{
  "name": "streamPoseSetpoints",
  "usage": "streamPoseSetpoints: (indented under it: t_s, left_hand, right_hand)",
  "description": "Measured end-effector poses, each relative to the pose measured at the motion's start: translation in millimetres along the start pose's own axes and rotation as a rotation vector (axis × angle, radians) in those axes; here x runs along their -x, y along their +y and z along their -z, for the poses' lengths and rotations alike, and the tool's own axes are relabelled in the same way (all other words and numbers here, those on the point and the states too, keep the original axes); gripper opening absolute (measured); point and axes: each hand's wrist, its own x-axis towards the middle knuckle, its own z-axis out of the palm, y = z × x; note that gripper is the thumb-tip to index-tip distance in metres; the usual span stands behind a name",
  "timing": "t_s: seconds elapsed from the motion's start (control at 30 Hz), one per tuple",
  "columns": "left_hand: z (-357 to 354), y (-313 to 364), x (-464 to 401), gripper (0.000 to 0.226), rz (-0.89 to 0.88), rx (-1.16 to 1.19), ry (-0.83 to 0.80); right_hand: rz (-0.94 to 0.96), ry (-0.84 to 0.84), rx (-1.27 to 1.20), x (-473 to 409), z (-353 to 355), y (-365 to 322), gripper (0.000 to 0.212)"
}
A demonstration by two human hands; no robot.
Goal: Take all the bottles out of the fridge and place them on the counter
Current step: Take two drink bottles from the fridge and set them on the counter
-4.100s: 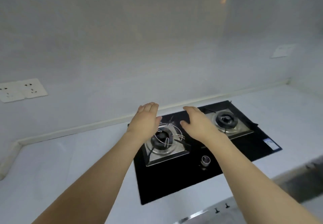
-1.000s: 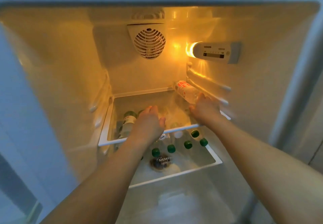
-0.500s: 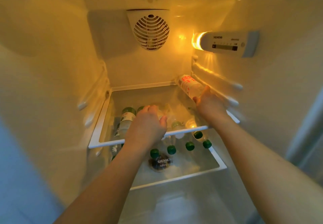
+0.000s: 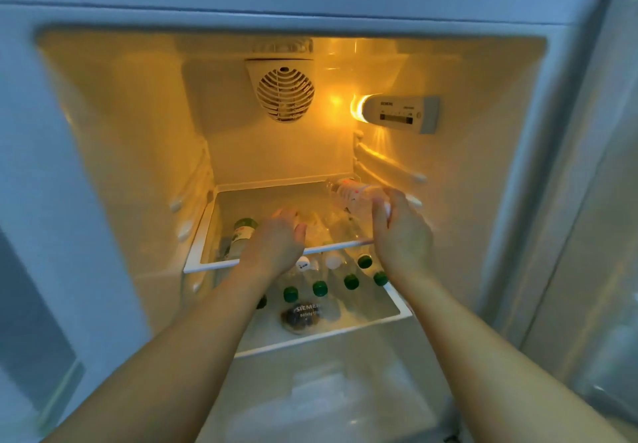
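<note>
right hand (image 4: pixel 402 235) curls round a clear bottle (image 4: pixel 352 194) lying on the glass shelf (image 4: pixel 276 258); left hand (image 4: pixel 276 242) hovers flat, holding nothing. best grip mid-body and draw it straight out, clear of the green caps (image 4: pixel 319 288) below.

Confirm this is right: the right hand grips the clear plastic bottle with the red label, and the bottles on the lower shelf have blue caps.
Not quite. In the head view the right hand does grip the clear plastic bottle with the red label, but the caps on the lower shelf are green, not blue.
</note>
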Motion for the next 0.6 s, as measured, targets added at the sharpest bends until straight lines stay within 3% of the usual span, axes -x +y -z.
streamPoseSetpoints:
  t_s: [0.13, 0.37, 0.5, 0.6]
  left_hand:
    - [10, 7, 32, 0.035, -0.055, 0.070, 0.163]
    - [4, -11, 82, 0.024, -0.097, 0.117, 0.341]
    - [-14, -14, 95, 0.015, -0.121, 0.085, 0.250]
    - [-37, -16, 91, 0.016, 0.022, 0.130, 0.056]
  right_hand:
    - [0.075, 0.132, 0.040, 3, 41, -19, 0.031]
    - [0.187, 0.166, 0.149, 19, 93, -46, 0.032]
    - [0.229, 0.169, 0.147, 28, 119, -57, 0.032]
    - [0.267, 0.114, 0.183, 37, 135, -64, 0.031]
